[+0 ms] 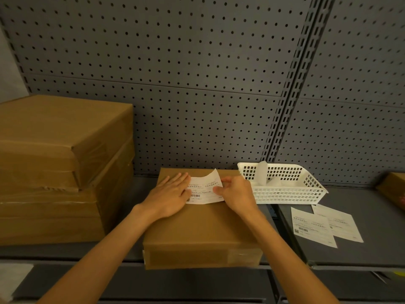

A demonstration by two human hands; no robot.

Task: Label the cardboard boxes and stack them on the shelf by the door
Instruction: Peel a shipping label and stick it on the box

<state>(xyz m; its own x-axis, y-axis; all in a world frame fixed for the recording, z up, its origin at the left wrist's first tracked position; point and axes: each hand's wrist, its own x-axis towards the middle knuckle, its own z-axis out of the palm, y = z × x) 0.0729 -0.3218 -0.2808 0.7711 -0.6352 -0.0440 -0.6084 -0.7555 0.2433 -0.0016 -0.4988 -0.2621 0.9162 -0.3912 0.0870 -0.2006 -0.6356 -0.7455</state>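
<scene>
Head view: hands [173, 196] on label [205, 190]

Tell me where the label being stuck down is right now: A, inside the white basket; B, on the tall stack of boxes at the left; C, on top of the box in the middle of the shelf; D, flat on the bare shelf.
C: the label lies on the middle box, the left hand pressing it flat while the right hand pinches its lifted edge.

L hand [169, 197] flat, fingers straight; R hand [235, 195] pinching.
</scene>
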